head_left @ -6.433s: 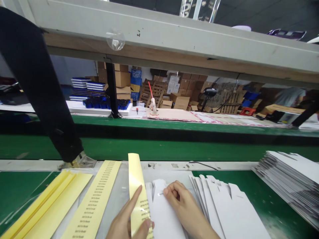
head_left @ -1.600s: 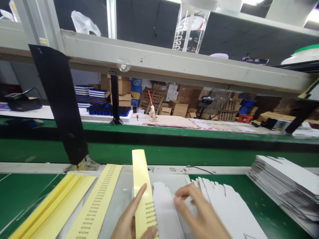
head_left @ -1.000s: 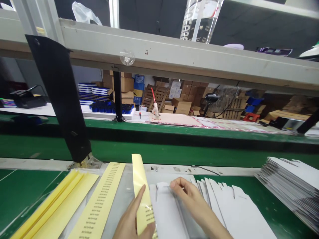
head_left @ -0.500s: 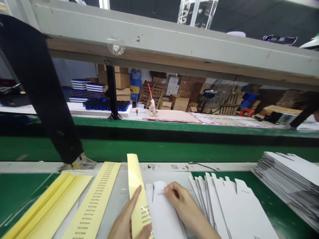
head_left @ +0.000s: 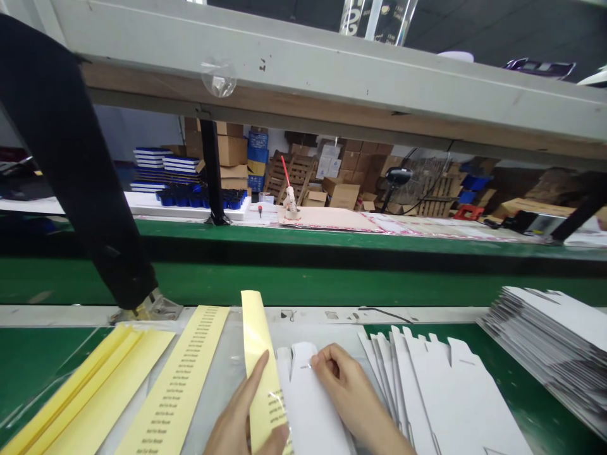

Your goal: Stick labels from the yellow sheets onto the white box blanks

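My left hand [head_left: 244,411] grips a long yellow label sheet [head_left: 260,354], thumb in front and a finger along its edge. Rows of small black print show near its lower end. Just right of it lies a flat white folded carton [head_left: 315,411] with a rounded top flap. Closed at the fingertips, my right hand [head_left: 344,388] touches the upper part of this carton. A small label with dark print [head_left: 306,366] shows at those fingertips, its right end under them. Other white cartons [head_left: 455,398] lie fanned out to the right.
Another printed label sheet [head_left: 183,379] and folded yellow sheets [head_left: 95,392] lie at left. A stack of flat cartons [head_left: 550,354] stands at far right. Beyond the work surface runs a green belt [head_left: 284,287]; a shelf beam [head_left: 303,69] crosses overhead, with a black post [head_left: 90,183] at left.
The label's print now shows more plainly against the carton at my right fingertips. Both hands stay almost in place, and the camera view has shifted slightly.
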A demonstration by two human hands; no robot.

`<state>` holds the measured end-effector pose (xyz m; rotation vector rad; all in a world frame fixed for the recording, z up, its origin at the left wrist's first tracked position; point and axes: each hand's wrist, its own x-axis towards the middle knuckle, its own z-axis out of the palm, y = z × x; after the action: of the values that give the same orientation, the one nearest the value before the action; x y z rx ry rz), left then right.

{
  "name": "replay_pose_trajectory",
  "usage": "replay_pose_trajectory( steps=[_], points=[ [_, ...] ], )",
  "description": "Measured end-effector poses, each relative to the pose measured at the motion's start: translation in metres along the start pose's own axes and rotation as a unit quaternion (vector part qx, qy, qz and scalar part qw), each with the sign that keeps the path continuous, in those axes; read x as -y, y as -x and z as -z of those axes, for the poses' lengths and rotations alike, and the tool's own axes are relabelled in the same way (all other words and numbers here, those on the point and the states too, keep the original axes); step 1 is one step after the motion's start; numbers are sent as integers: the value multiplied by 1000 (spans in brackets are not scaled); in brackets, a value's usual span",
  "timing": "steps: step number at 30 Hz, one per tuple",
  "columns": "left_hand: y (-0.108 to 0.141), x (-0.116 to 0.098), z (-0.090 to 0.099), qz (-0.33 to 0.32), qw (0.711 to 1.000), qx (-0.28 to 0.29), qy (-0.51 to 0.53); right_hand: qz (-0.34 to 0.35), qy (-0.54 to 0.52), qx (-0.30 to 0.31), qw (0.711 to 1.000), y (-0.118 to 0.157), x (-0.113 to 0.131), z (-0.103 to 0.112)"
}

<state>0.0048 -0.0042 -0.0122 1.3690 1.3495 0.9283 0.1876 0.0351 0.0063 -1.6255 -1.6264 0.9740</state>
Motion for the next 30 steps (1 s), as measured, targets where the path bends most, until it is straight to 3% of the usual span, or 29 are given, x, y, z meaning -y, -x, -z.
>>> replay_pose_trajectory(
  steps=[7,13,23,30],
  points=[
    [-1,0,-1,5,1000,-24,-2,39,88,-45,994,-1,1,-6],
    [-3,3,0,18,1000,-7,-8,-12,90,-55,994,-1,0,2],
    [-3,4,-4,-4,1000,-21,-3,14,98,8,995,-6,2,4],
    [7,-21,1,-30,991,-42,126,-19,105,7,994,11,7,14]
  ],
)
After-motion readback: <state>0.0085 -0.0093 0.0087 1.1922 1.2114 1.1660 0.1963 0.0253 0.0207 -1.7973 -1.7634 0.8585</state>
